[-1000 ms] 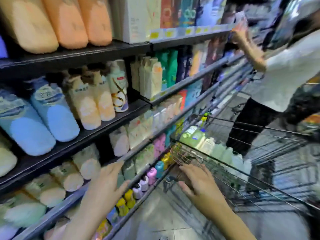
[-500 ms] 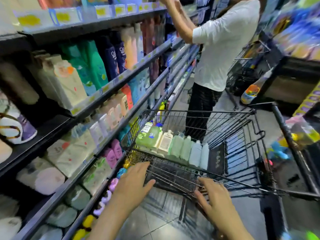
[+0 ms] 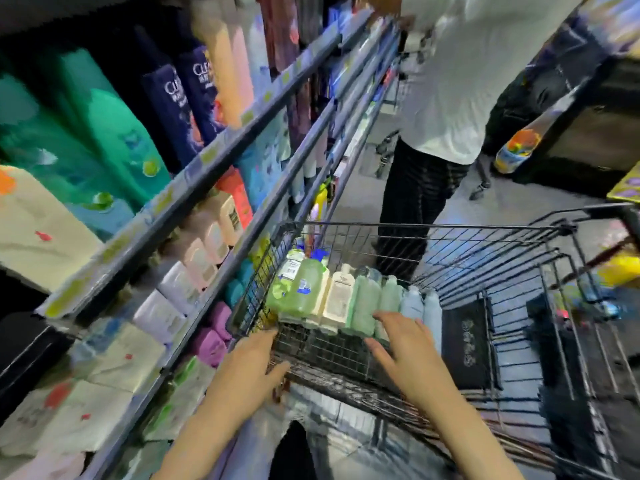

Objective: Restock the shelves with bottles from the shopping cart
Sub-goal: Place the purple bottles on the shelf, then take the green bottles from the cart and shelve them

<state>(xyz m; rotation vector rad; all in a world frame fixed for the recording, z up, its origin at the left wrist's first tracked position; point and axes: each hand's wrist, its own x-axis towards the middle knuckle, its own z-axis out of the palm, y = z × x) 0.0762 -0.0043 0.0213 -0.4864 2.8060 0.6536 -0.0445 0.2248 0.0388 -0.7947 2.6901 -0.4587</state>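
A black wire shopping cart (image 3: 433, 230) stands in the aisle beside the shelves (image 3: 221, 157). Several bottles (image 3: 349, 296) lie side by side in its left half: green, cream, pale green and pale blue. My left hand (image 3: 256, 362) is at the cart's near left corner, fingers spread over the rim. Over the near ends of the pale green bottles, my right hand (image 3: 401, 348) reaches with straight fingers. Neither hand holds a bottle.
Shelves on the left are packed with shampoo bottles and refill pouches. A person in a white shirt and dark trousers (image 3: 443, 98) stands just beyond the cart, reaching to the shelves. A dark display (image 3: 588, 133) lines the right side.
The view has swung from the shelves to the cart. Both hands have moved forward, and the right one has gone from the cart's near rim to over the bottles.
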